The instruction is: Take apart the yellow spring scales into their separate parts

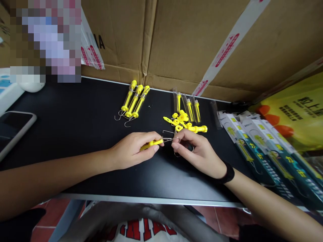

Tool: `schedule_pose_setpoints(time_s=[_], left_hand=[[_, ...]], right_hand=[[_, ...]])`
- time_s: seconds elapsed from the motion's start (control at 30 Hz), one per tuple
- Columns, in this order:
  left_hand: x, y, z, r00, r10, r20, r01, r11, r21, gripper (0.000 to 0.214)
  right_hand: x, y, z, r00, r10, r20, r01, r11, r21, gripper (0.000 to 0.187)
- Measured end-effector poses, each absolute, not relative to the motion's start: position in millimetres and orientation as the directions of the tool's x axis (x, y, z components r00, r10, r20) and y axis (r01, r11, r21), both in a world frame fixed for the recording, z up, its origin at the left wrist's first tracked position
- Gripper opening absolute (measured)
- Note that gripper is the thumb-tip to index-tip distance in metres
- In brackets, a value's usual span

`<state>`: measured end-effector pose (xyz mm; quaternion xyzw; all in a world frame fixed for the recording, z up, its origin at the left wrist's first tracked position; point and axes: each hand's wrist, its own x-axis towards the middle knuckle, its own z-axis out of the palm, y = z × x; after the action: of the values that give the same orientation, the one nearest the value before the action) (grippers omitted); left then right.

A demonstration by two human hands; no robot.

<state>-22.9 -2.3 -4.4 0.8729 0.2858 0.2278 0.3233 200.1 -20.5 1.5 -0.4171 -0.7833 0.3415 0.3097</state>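
Note:
My left hand (141, 148) pinches a yellow plastic rod (152, 143) over the middle of the black table. From that rod's right end, thin metal wire (168, 138) runs across to my right hand (195, 148). The fingers of my right hand are closed on the bent, hook-shaped part of this wire. How the wire joins the rod is hidden by my fingertips. Just beyond my right hand lies a pile of loose yellow plastic parts (183, 117) with some wire pieces. Three yellow hook scales (136, 101) with wire hooks lie side by side further back on the left.
Clear tubes (189, 109) with yellow inserts lie behind the pile. Packaged scales (267, 151) are stacked on the right beside a yellow bag (297, 111). A phone (16, 129) lies at left. Cardboard boxes (181, 43) stand along the table's back edge.

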Motion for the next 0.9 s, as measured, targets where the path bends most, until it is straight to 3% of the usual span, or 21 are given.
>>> schedule_pose_setpoints(time_s=[0.2,0.3,0.53,0.73,0.9], left_hand=[[-23,-3,-12,0.784,0.526,0.331,0.465,-0.85,0.249,0.033],[-21,-5,-15,0.815,0.466,0.344,0.448,-0.884,0.135,0.032],[-20,-7,-17,0.828,0.458,0.323,0.406,-0.888,0.218,0.019],[-19,-5,-18,0.794,0.52,0.315,0.402,-0.837,0.371,0.04],[-18,-7,-18,0.837,0.466,0.286,0.4,-0.878,0.262,0.044]], right_hand=[[201,-24,6,-0.46,0.866,0.195,0.324,0.368,-0.872,0.021],[201,-24,5,-0.471,0.864,0.177,0.322,0.356,-0.877,0.024],[198,-23,-1,-0.547,0.833,0.084,0.451,0.378,-0.809,0.025],[193,-27,-2,-0.608,0.792,0.053,0.426,0.382,-0.82,0.022],[191,-31,0,-0.585,0.811,0.0,0.35,0.253,-0.902,0.02]])
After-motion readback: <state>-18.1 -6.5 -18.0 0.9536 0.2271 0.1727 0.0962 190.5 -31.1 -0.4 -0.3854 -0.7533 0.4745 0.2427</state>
